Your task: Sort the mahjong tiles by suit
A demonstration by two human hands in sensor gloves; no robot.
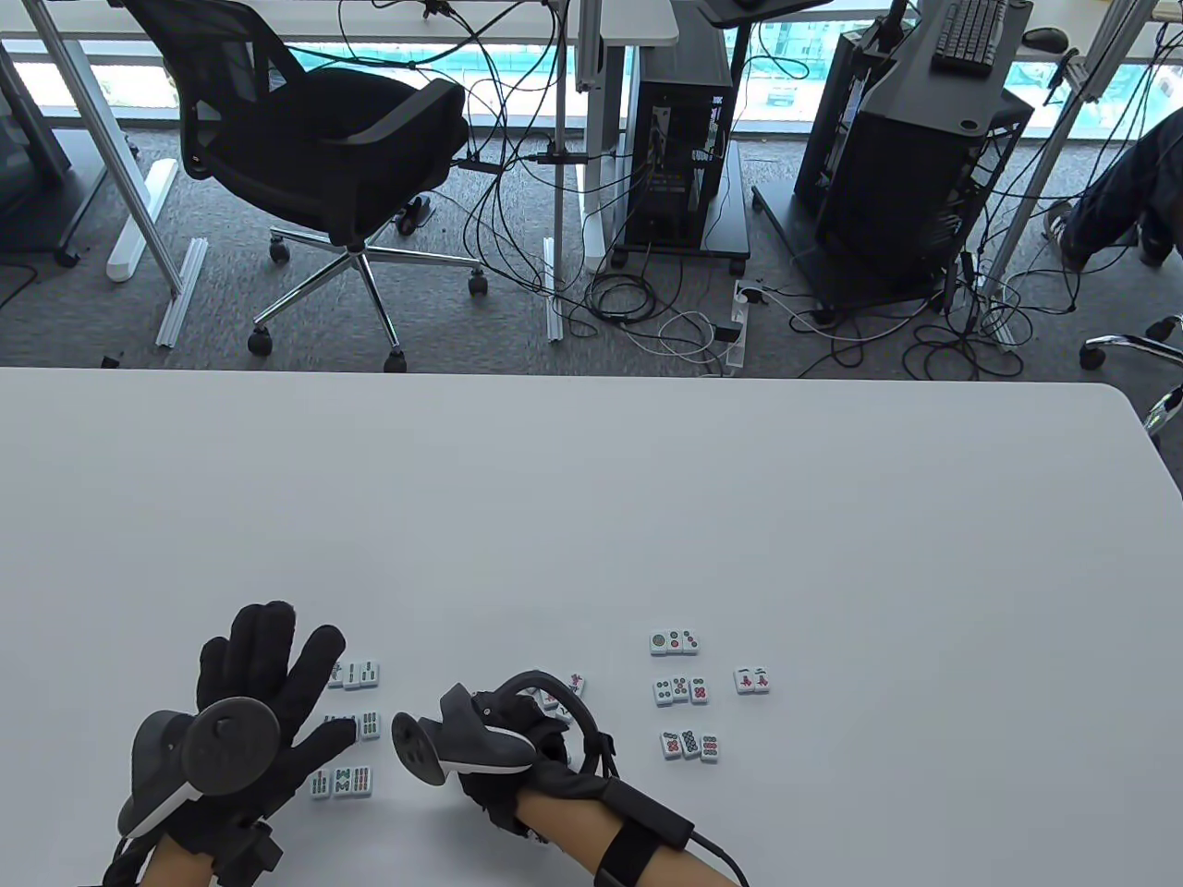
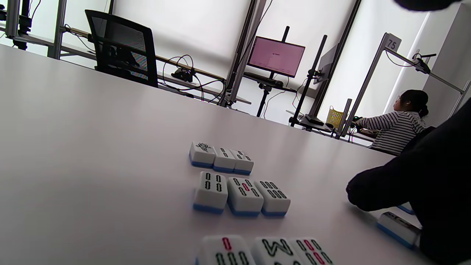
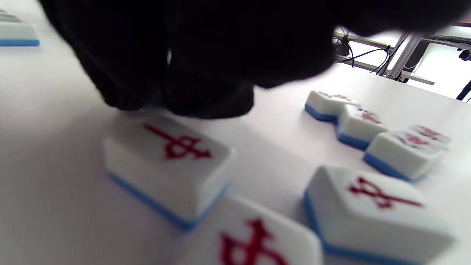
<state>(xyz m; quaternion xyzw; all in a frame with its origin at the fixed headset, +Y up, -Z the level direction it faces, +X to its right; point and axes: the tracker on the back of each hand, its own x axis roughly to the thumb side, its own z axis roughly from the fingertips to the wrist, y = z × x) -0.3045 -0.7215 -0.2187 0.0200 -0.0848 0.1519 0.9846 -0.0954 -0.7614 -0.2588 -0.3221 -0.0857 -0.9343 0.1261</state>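
Writing: "75" on a post tag (image 2: 392, 45) | Your right hand (image 1: 518, 739): fingers (image 3: 206, 92) curled down, touching a red-character tile (image 3: 167, 165); grip unclear | Your left hand (image 1: 250, 711): fingers spread flat, just left of the bamboo tiles (image 1: 356, 730) | Dot tiles (image 1: 684, 690): right of your right hand

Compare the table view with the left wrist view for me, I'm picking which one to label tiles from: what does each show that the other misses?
Only the table view shows the left hand spread flat, the dot tiles in three rows and a pair of red-marked tiles. Only the left wrist view shows a pink monitor and a seated person. Both show the bamboo tiles in three rows and the right hand on the white table.
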